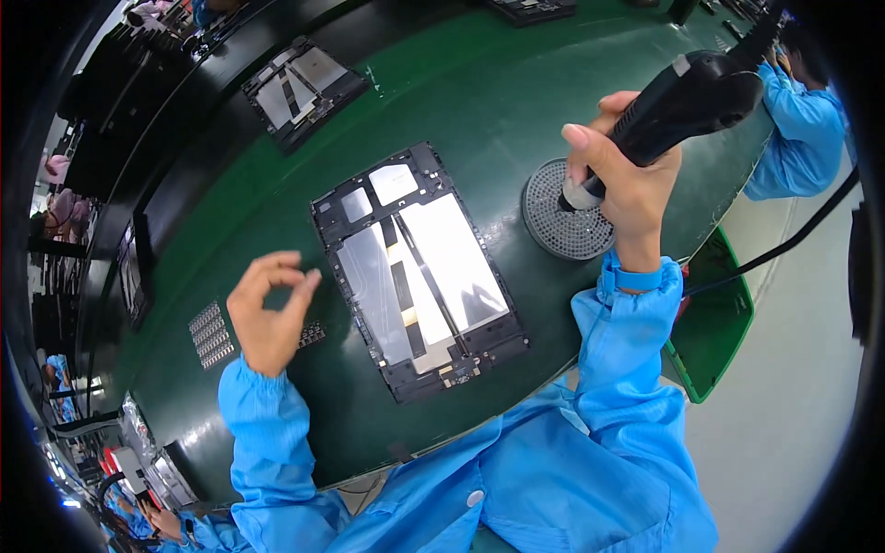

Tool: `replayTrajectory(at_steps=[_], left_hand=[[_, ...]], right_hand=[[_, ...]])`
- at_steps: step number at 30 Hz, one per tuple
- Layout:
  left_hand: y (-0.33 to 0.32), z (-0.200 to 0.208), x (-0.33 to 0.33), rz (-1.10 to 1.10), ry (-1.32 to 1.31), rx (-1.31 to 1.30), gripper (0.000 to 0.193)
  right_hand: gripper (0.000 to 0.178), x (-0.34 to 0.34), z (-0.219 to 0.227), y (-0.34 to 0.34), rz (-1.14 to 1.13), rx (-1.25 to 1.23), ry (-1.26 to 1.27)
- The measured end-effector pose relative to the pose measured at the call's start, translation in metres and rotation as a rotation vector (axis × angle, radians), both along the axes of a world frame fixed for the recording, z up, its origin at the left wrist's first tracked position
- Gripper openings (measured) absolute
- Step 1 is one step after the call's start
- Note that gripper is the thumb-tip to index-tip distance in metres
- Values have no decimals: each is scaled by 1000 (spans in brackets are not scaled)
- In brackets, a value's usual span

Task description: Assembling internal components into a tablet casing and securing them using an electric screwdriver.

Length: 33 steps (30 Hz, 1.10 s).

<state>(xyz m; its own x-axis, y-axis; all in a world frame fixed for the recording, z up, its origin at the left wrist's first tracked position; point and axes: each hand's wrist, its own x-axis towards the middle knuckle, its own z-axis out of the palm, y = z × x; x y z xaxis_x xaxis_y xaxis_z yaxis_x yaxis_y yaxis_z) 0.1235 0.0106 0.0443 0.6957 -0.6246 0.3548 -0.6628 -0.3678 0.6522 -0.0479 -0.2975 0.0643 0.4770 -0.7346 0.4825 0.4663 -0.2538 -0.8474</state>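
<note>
My right hand point(638, 184) is wrapped round a black electric screwdriver point(678, 103). Its tip points down over a round grey tray point(553, 241) with a grid of small holes, right of the opened tablet point(454, 267). That tablet lies flat in front of me, its silver battery panels, dark flex strips and small board exposed. Left of it, my left hand point(265, 309) is raised, thumb and forefinger meeting in a ring; anything between the tips is too small to make out. Beneath and beside that hand lie a sheet of small metal parts point(211, 335) and a dark strip of parts point(313, 334).
A second opened tablet point(304, 92) lies farther back on the green table point(489, 101). A green bin point(724, 323) stands by the table's right edge, a black cable point(793, 241) passing above it. At the far right sits a person in blue point(800, 138).
</note>
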Motion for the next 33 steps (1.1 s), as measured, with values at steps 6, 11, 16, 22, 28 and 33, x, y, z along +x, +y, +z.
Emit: replayTrajectory(at_steps=[6, 11, 16, 22, 28, 33], left_hand=[[-67, -47, 32, 63, 191, -495, 11], [-83, -57, 7, 37, 157, -516, 12], [-77, -49, 2, -9, 86, -424, 12], [-70, -25, -6, -19, -125, -367, 13], [-41, -7, 0, 33, 1, -247, 13], [-27, -5, -12, 115, 176, -259, 7]], right_hand=[[29, 11, -5, 0, 24, -13, 26], [31, 22, -4, 9, 17, -5, 69], [31, 31, -5, 7, 40, 14, 81], [30, 30, -7, 5, 53, 10, 105], [30, 39, -6, 4, 63, 15, 124], [29, 34, -7, 2, 76, 6, 96]])
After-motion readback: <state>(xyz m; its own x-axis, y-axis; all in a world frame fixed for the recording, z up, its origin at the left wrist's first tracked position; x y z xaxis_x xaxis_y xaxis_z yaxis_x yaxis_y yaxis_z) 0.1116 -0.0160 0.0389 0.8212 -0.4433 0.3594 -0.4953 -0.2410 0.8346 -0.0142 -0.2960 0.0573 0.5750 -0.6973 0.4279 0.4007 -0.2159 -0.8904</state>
